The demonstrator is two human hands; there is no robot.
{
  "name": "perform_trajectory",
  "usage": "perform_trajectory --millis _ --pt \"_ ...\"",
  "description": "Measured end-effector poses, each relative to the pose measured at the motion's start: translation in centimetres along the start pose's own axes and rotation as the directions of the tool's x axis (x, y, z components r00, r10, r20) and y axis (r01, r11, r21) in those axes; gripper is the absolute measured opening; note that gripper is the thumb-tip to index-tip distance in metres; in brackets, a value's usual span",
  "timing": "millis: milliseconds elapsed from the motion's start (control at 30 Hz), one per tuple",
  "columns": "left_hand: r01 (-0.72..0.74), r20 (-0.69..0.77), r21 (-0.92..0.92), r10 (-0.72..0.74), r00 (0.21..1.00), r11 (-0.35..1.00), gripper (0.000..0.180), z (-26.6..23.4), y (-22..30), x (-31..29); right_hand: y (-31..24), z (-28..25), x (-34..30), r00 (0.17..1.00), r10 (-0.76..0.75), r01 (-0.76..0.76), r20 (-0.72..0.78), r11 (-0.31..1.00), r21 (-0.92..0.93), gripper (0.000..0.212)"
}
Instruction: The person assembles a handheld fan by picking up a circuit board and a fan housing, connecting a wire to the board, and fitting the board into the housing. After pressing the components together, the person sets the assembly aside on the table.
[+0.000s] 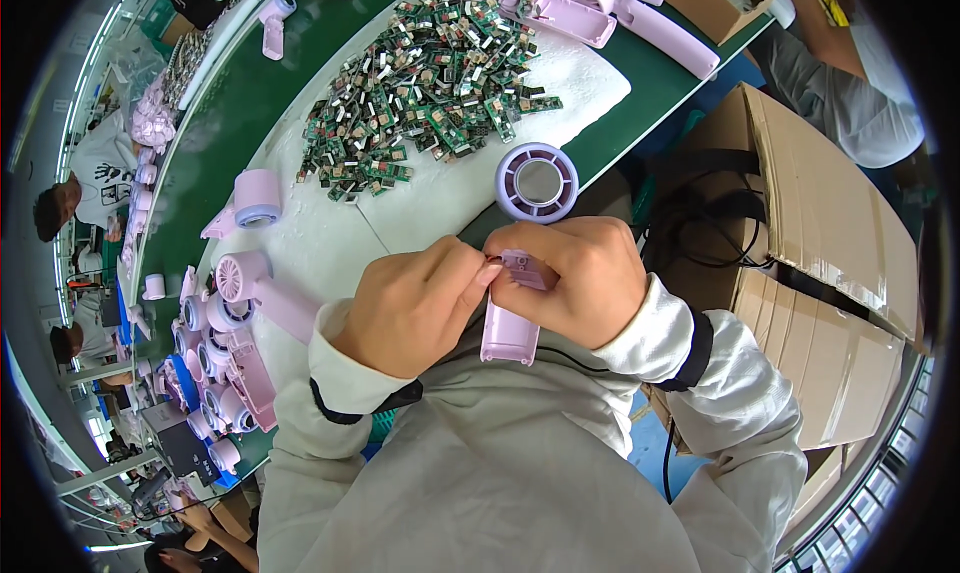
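Pink fan housing (512,318) middle hidden under right hand (580,278); circuit boards (425,78) too small to distinguish.

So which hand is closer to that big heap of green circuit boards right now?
Left. The left hand sits below the circuit board heap, toward its side of the white mat; the right hand grips the pink fan housing further right.

Bare white mat (330,238) beyond hands; circuit-board pile (425,83) behind, cardboard box (830,203) right
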State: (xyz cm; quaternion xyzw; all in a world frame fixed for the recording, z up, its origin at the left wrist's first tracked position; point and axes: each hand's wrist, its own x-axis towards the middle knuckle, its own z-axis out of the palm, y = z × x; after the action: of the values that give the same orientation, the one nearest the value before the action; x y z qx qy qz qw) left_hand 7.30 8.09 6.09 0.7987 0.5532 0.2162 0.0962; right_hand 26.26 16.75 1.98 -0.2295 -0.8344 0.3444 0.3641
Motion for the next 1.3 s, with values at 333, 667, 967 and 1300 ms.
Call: perform_trajectory --millis 333,667,967,1300 --pt "0.311 -0.208 -0.048 -0.314 0.926 0.949 0.014 -3.1 -0.1 -1.2 -0.9 -0.2 0.0 0.997 -0.079 0.079 -0.018 0.997 -0.018 0.015" --pt "0.475 -0.341 0.107 -0.416 0.843 0.874 0.033 -3.1 -5.5 -2.8 -1.3 -0.6 0.2 0.995 0.054 -0.066 0.089 0.988 0.138 0.014" --pt "0.589 -0.29 0.077 -0.547 0.785 0.804 0.032 -3.6 -2.6 -4.5 -0.9 -0.8 0.1 0.993 0.074 -0.087 0.093 0.986 0.145 0.016" --pt "0.535 -0.221 0.08 -0.509 0.832 0.841 0.024 -3.4 -2.9 -4.7 -0.7 0.1 -0.7 0.998 -0.045 0.045 0.038 0.999 -0.012 0.015"
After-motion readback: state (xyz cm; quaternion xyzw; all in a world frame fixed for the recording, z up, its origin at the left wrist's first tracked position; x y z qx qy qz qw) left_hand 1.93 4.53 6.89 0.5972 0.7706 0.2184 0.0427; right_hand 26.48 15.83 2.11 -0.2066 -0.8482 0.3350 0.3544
